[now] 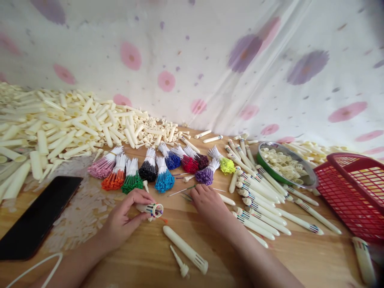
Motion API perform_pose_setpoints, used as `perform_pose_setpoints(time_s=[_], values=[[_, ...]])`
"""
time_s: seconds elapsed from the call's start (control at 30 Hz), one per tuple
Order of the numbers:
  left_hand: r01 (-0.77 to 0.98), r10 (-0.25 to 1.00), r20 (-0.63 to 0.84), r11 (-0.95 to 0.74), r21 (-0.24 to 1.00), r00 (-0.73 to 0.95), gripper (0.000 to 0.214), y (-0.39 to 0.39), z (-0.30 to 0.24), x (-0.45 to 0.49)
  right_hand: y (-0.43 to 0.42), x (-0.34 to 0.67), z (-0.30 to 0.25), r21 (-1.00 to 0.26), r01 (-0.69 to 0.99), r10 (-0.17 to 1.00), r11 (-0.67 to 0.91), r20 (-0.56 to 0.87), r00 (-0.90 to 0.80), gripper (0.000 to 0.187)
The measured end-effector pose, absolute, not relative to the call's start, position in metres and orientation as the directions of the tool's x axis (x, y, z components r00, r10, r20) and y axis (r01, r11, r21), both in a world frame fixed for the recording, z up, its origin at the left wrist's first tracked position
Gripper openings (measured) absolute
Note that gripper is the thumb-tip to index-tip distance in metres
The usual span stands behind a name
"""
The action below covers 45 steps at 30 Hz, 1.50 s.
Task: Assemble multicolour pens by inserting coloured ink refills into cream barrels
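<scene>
My left hand [124, 218] is closed around a cream pen barrel [151, 209], whose open end shows coloured refill tips. My right hand [210, 206] rests palm down on the wooden table [144, 256], its fingertips on loose thin refills [183, 192] just in front of the bundles. Several bundles of refills stand in a row behind the hands: pink [103, 166], orange [115, 178], green [131, 180], black [148, 168], blue [164, 178], red [189, 162], purple [205, 174], yellow [225, 164]. An empty barrel [186, 250] and a small cap piece [180, 264] lie near me.
A big heap of cream barrels [54, 124] fills the left. Assembled pens [264, 200] lie in rows at the right, beside a green-rimmed bowl of small parts [285, 164] and a red plastic basket [354, 192]. A black phone [39, 216] and white cable [36, 266] lie at the left.
</scene>
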<state>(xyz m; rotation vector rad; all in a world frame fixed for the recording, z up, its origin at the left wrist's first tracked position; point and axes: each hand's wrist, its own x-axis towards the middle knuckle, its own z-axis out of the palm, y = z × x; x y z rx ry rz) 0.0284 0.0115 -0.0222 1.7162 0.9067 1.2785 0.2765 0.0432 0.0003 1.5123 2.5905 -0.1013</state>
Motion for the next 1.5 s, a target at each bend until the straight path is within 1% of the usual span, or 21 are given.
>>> perform_pose_setpoints(time_s=[0.07, 0.1, 0.13, 0.2, 0.23, 0.27, 0.33, 0.4, 0.5, 0.6, 0.83, 0.97, 1.17, 1.3, 1.5], values=[[0.092, 0.887, 0.397, -0.426, 0.9, 0.235, 0.012, 0.011, -0.022, 0.028, 0.044, 0.278, 0.005, -0.01, 0.863, 0.852, 0.506, -0.148, -0.502, 0.011], [0.105, 0.892, 0.387, -0.419, 0.902, 0.235, 0.014, 0.011, -0.022, 0.028, 0.044, 0.279, 0.009, -0.046, 0.862, 0.852, 0.505, -0.135, -0.506, 0.011], [0.126, 0.899, 0.37, -0.406, 0.905, 0.236, 0.016, 0.01, -0.023, 0.027, 0.044, 0.281, 0.015, -0.109, 0.858, 0.852, 0.502, -0.107, -0.512, 0.011], [0.187, 0.918, 0.313, -0.361, 0.914, 0.244, 0.019, 0.009, -0.024, 0.025, 0.042, 0.285, 0.028, -0.301, 0.804, 0.845, 0.512, 0.012, -0.534, 0.011], [0.223, 0.927, 0.277, -0.334, 0.916, 0.254, 0.021, 0.008, -0.025, 0.023, 0.039, 0.287, 0.035, -0.401, 0.744, 0.833, 0.535, 0.1, -0.545, 0.012], [0.258, 0.933, 0.24, -0.31, 0.915, 0.269, 0.023, 0.008, -0.026, 0.022, 0.036, 0.289, 0.041, -0.472, 0.675, 0.813, 0.567, 0.188, -0.551, 0.013], [0.321, 0.939, 0.188, -0.28, 0.905, 0.289, 0.025, 0.006, -0.028, 0.019, 0.03, 0.29, 0.051, -0.53, 0.564, 0.763, 0.634, 0.308, -0.569, 0.013], [0.353, 0.94, 0.148, -0.258, 0.899, 0.308, 0.026, 0.004, -0.03, 0.017, 0.024, 0.29, 0.056, -0.538, 0.5, 0.72, 0.679, 0.356, -0.596, 0.012], [0.305, 0.929, 0.107, -0.223, 0.926, 0.353, 0.029, 0.002, -0.031, 0.018, 0.02, 0.287, 0.057, -0.524, 0.456, 0.679, 0.719, 0.392, -0.621, 0.01], [0.224, 0.908, 0.093, -0.199, 0.954, 0.409, 0.03, 0.003, -0.03, 0.022, 0.02, 0.284, 0.055, -0.504, 0.458, 0.671, 0.732, 0.417, -0.613, 0.011], [0.199, 0.885, 0.097, -0.208, 0.958, 0.455, 0.029, 0.004, -0.025, 0.025, 0.019, 0.278, 0.049, -0.459, 0.47, 0.655, 0.754, 0.463, -0.598, 0.014], [0.197, 0.892, 0.107, -0.212, 0.957, 0.439, 0.028, 0.003, -0.027, 0.024, 0.018, 0.276, 0.048, -0.453, 0.484, 0.66, 0.749, 0.451, -0.601, 0.014], [0.27, 0.909, 0.078, -0.202, 0.942, 0.409, 0.029, 0.0, -0.03, 0.02, 0.017, 0.276, 0.048, -0.458, 0.474, 0.657, 0.752, 0.457, -0.6, 0.012], [0.279, 0.91, 0.076, -0.203, 0.939, 0.407, 0.03, 0.001, -0.03, 0.02, 0.017, 0.276, 0.049, -0.447, 0.468, 0.645, 0.762, 0.469, -0.603, 0.01], [0.27, 0.907, 0.078, -0.205, 0.941, 0.414, 0.03, 0.002, -0.029, 0.022, 0.017, 0.276, 0.049, -0.405, 0.484, 0.63, 0.776, 0.476, -0.613, 0.016]])
